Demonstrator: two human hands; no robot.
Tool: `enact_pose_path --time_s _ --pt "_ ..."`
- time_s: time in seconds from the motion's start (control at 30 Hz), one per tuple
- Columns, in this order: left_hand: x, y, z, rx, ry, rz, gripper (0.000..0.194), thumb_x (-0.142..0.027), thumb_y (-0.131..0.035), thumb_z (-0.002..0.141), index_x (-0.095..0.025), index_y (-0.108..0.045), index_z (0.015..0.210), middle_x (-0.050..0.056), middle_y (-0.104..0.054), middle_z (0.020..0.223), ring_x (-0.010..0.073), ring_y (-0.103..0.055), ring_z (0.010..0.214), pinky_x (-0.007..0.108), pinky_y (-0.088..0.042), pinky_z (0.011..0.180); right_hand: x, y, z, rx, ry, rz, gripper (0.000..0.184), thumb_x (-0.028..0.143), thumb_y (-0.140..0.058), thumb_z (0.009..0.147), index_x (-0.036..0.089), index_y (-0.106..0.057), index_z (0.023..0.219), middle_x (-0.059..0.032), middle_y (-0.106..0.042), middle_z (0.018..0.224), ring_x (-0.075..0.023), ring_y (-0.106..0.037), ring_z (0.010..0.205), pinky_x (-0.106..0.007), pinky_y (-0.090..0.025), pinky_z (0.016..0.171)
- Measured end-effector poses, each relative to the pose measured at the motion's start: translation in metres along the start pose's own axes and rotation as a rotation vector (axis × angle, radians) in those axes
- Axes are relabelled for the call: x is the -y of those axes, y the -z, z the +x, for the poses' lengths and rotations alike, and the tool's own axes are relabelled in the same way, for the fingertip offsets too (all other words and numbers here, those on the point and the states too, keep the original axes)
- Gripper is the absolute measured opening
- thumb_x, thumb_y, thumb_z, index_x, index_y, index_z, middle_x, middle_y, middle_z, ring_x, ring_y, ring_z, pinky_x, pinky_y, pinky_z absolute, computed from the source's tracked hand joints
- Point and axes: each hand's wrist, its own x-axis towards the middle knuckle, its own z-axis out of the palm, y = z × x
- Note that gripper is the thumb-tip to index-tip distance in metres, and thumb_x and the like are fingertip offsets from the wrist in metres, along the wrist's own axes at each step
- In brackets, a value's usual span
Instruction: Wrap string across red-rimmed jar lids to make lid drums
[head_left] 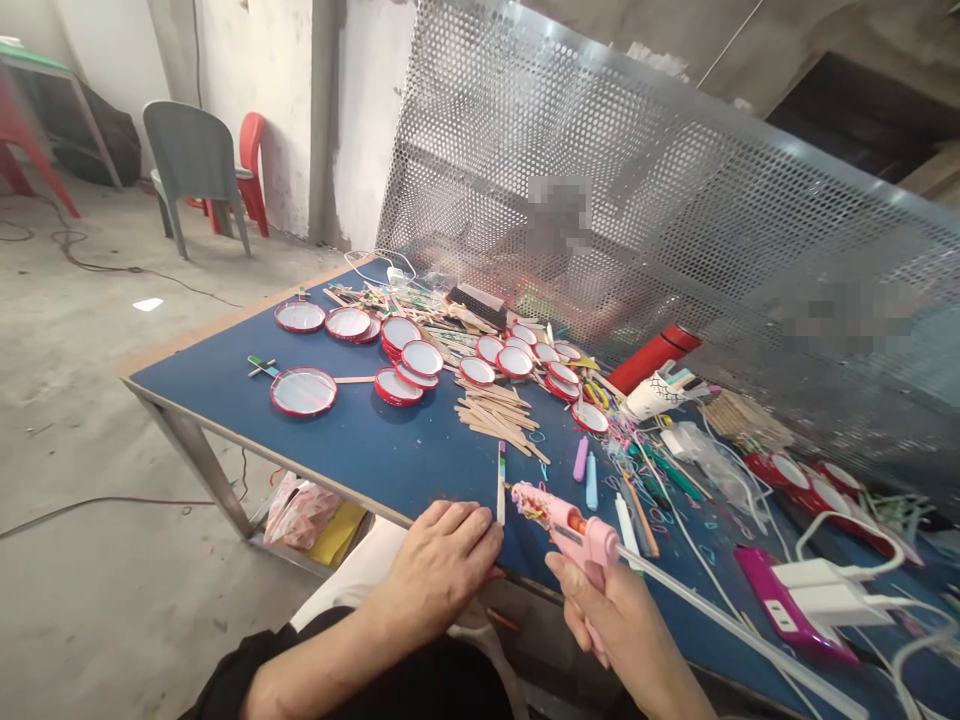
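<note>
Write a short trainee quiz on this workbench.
1. What does the right hand hold?
2. True or false: the round discs have blue rims.
3. Which hand is nearest the striped stick?

Key:
1. A pink glue gun
2. False: the rims are red
3. The left hand

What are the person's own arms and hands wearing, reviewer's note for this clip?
Both the left hand and the right hand are bare, with no gloves. The left forearm is uncovered past the wrist, and a black sleeve shows near the bottom edge of the view.
</note>
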Motion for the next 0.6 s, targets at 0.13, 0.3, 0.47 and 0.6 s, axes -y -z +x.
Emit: enact_pose_path --time_s 0.13,0.3,0.47,0.6 --pt "-0.0006 0.0007 0.0005 -0.007 -0.009 0.005 0.031 -0.037 -0.059 0.096 -0.017 -0.058 0.120 0.007 -0.068 0.114 0.0219 -0.060 0.106 0.035 -0.044 0.087 0.0038 0.0000 0.0016 0.002 0.019 0.011 0.059 0.057 -0.052 0.088 0.010 -0.057 0.123 0.0096 -0.040 0.040 -0.0094 -0.031 0.035 -0.023 -0.023 0.036" --pt "-0.0004 0.0021 0.0005 0.013 -0.009 0.002 0.031 -0.037 -0.058 0.097 -0.017 -0.058 0.121 0.008 -0.068 0.113 0.0222 -0.060 0.107 0.035 -0.044 0.087 0.0041 -0.0003 0.0025 0.009 0.016 0.016 0.059 0.058 -0.052 0.088 0.010 -0.056 0.122 0.0104 -0.039 0.041 -0.0089 -0.031 0.035 -0.022 -0.023 0.035" --pt "0.0002 0.0024 0.0000 0.024 -0.007 -0.007 0.032 -0.037 -0.056 0.098 -0.017 -0.057 0.122 0.008 -0.067 0.115 0.0221 -0.059 0.110 0.035 -0.045 0.088 0.0006 -0.0010 0.0024 -0.016 0.023 0.029 0.060 0.059 -0.055 0.086 0.011 -0.058 0.121 0.0105 -0.038 0.040 -0.0085 -0.030 0.034 -0.021 -0.022 0.034" --pt "-0.0002 0.0046 0.0006 0.030 -0.003 -0.011 0.030 -0.036 -0.056 0.097 -0.017 -0.058 0.120 0.008 -0.068 0.114 0.0222 -0.059 0.108 0.035 -0.045 0.087 -0.0010 -0.0015 0.0009 -0.016 0.036 0.032 0.058 0.059 -0.054 0.088 0.011 -0.059 0.121 0.0092 -0.039 0.040 -0.0088 -0.031 0.033 -0.021 -0.023 0.034"
